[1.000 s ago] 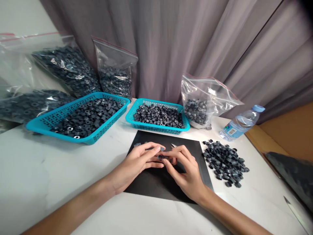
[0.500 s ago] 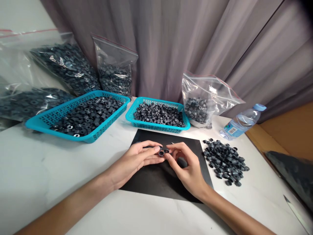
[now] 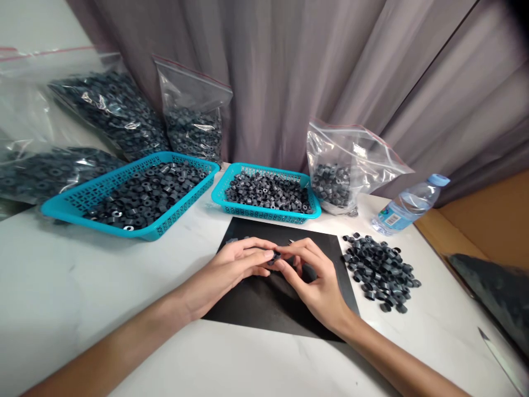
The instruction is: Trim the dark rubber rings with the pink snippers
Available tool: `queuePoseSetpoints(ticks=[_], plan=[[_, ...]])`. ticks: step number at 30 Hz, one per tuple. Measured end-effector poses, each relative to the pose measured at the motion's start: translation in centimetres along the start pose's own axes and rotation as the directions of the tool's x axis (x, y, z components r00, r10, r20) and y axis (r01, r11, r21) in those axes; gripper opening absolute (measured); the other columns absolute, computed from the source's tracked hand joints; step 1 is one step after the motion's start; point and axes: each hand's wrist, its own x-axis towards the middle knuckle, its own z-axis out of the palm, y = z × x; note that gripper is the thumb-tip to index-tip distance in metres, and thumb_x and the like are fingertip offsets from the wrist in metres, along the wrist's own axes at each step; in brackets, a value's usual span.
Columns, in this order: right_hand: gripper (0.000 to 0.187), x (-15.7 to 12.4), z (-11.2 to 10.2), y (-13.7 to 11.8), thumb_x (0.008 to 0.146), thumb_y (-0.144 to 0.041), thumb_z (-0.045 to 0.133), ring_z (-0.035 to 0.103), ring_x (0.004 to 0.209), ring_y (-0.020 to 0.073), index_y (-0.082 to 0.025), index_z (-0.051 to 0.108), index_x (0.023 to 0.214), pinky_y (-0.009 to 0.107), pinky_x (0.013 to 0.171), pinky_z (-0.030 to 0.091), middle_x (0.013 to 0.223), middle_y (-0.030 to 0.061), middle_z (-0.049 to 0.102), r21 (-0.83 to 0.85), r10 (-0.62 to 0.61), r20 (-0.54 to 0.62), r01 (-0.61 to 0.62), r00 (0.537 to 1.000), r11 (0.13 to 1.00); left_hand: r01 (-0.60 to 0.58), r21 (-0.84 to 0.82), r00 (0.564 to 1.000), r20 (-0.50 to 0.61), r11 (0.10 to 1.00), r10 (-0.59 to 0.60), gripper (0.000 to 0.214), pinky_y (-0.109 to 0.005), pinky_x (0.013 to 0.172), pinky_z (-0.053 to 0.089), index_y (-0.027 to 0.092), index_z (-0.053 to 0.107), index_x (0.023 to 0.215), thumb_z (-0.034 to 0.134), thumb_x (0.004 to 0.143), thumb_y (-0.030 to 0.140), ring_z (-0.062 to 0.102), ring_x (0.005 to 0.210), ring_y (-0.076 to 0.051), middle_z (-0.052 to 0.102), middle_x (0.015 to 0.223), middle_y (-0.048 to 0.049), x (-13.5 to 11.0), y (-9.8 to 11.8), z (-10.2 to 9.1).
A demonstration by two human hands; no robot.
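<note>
Over a black mat (image 3: pixel 264 310), my left hand (image 3: pixel 237 266) and my right hand (image 3: pixel 317 275) meet at the fingertips. Between them are small dark grey plastic rings (image 3: pixel 274 257), pinched by thumb and fingers from both sides. The fingers partly cover these pieces, so I cannot tell whether they are joined. A few grey pieces (image 3: pixel 232 240) lie on the mat behind my left hand. A thin pointed tip (image 3: pixel 290 241) shows just behind my right fingers. Right of the mat is a loose pile of dark grey rings (image 3: pixel 380 273).
Two blue baskets (image 3: pixel 155 230) (image 3: pixel 264 213) of grey rings stand behind the mat. Clear zip bags (image 3: pixel 111 110) (image 3: pixel 194 127) of such parts stand at the left, another bag (image 3: pixel 334 182) at the right. A water bottle (image 3: pixel 407 207) leans nearby. A blade-like object (image 3: pixel 500 358) lies at the lower right.
Two rings that showed side by side between my fingertips are now closer together and more covered. My right fingers have shifted slightly left, towards my left hand.
</note>
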Motion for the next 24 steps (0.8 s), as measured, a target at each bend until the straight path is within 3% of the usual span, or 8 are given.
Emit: queuePoseSetpoints(ticks=[4, 8, 12, 16, 20, 24], plan=[[0.018, 0.0, -0.1, 0.2, 0.096, -0.028, 0.054, 0.055, 0.074, 0.0151, -0.024, 0.067, 0.109, 0.031, 0.067, 0.047, 0.094, 0.0033, 0.062, -0.031, 0.048, -0.058, -0.05, 0.997, 0.998, 0.016, -0.039, 1.0, 0.003, 0.999, -0.016, 0.025, -0.031, 0.089, 0.049, 0.017, 0.068, 0.11, 0.064, 0.09, 0.032, 0.067, 0.107, -0.023, 0.074, 0.111, -0.0088, 0.1, 0.0, -0.2], [0.017, 0.2, 0.0, 0.4, 0.093, -0.02, 0.052, 0.054, 0.08, 0.0178, -0.022, 0.061, 0.107, 0.032, 0.069, 0.046, 0.091, 0.003, 0.061, -0.106, 0.057, 0.021, -0.055, 0.998, 0.993, 0.024, -0.067, 1.0, -0.012, 0.997, -0.025, 0.025, -0.029, 0.086, 0.048, 0.017, 0.07, 0.108, 0.063, 0.09, 0.033, 0.067, 0.103, -0.021, 0.075, 0.109, -0.0087, 0.3, -0.2, -0.5], [0.015, 0.2, 0.5, 0.4, 0.086, -0.017, 0.058, 0.052, 0.088, 0.0225, -0.021, 0.057, 0.1, 0.036, 0.075, 0.046, 0.093, 0.0052, 0.06, -0.287, -0.04, 0.165, 0.087, 0.985, 0.954, 0.013, -0.143, 0.999, -0.05, 0.99, -0.021, 0.021, -0.028, 0.089, 0.048, 0.018, 0.073, 0.102, 0.065, 0.089, 0.031, 0.067, 0.104, -0.021, 0.076, 0.105, -0.0077, 0.5, -0.7, -0.7], [0.006, 0.1, 1.0, 0.8, 0.092, -0.021, 0.054, 0.051, 0.087, 0.0242, -0.022, 0.056, 0.098, 0.042, 0.081, 0.046, 0.093, 0.007, 0.059, -0.405, -0.113, 0.269, 0.219, 0.957, 0.888, 0.001, -0.243, 0.998, -0.067, 0.97, -0.018, 0.014, -0.031, 0.097, 0.048, 0.017, 0.074, 0.095, 0.065, 0.088, 0.025, 0.068, 0.103, -0.021, 0.076, 0.104, -0.0082, 0.5, -0.7, -0.6], [0.005, 0.0, 1.0, 1.0, 0.097, -0.022, 0.051, 0.055, 0.086, 0.0213, -0.021, 0.056, 0.095, 0.038, 0.079, 0.047, 0.092, 0.006, 0.06, -0.333, -0.096, 0.215, 0.166, 0.972, 0.928, -0.004, -0.231, 0.999, -0.042, 0.973, -0.005, 0.015, -0.031, 0.098, 0.047, 0.017, 0.073, 0.095, 0.067, 0.088, 0.028, 0.066, 0.107, -0.021, 0.075, 0.103, -0.0078, 0.5, -0.5, -0.4], [0.009, 0.1, 0.7, 0.8, 0.097, -0.027, 0.054, 0.058, 0.076, 0.016, -0.022, 0.061, 0.1, 0.03, 0.07, 0.048, 0.085, 0.0023, 0.061, -0.16, 0.002, 0.104, 0.015, 0.995, 0.987, -0.014, -0.142, 0.999, -0.04, 0.99, 0.008, 0.018, -0.027, 0.089, 0.045, 0.019, 0.072, 0.095, 0.068, 0.087, 0.035, 0.062, 0.1, -0.017, 0.072, 0.099, -0.0051, 0.4, -0.5, -0.5]])
